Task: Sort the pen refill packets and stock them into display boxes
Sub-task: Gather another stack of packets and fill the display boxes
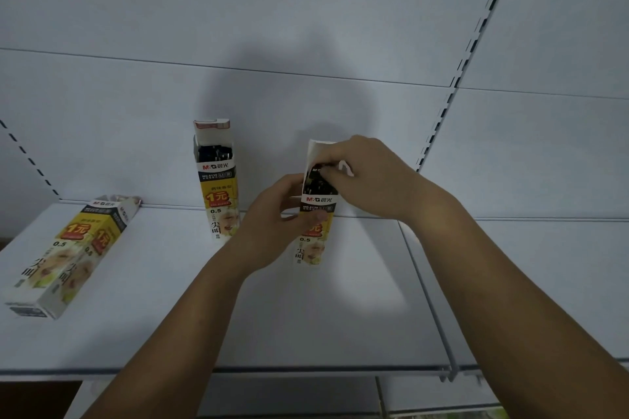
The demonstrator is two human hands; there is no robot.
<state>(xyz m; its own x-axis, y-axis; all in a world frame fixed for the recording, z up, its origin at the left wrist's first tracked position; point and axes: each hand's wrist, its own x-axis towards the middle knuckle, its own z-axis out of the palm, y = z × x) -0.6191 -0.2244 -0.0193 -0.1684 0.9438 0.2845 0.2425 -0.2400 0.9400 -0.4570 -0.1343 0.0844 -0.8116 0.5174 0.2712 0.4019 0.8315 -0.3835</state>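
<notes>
A tall white-and-yellow refill display box stands upright on the white shelf, its top flap open and dark refills showing inside. My left hand grips its left side with the thumb across the front. My right hand is at the box's open top, fingers curled at the torn flap and the refill ends. A second identical box stands upright behind and to the left, open, with dark refills inside. A third box lies flat at the far left of the shelf.
The white back panel rises right behind the boxes, with slotted uprights at right and left. A metal shelf edge and divider run at the right; a lower shelf shows below the front edge.
</notes>
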